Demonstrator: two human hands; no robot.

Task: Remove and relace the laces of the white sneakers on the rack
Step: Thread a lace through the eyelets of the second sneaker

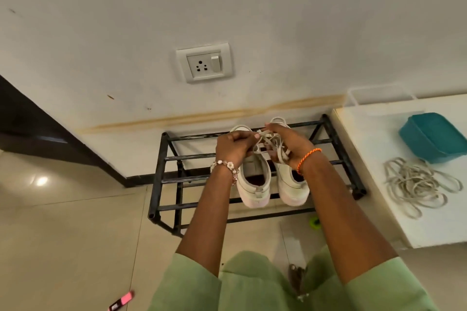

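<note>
Both hands, the left hand (233, 148) and right hand (288, 145), pinch tangled laces (271, 146) above two white sneakers (255, 184) on the rack (161, 179), hiding the eyelets.

White counter (374, 209) crowds the rack (161, 174) rightward; left side open.

Grip: left hand (233, 146) and right hand (290, 145) pinch flat white lace (276, 145).
Below grip: white sneakers (254, 179) on black metal rack (161, 177).

No readable text, label or number anywhere.
</note>
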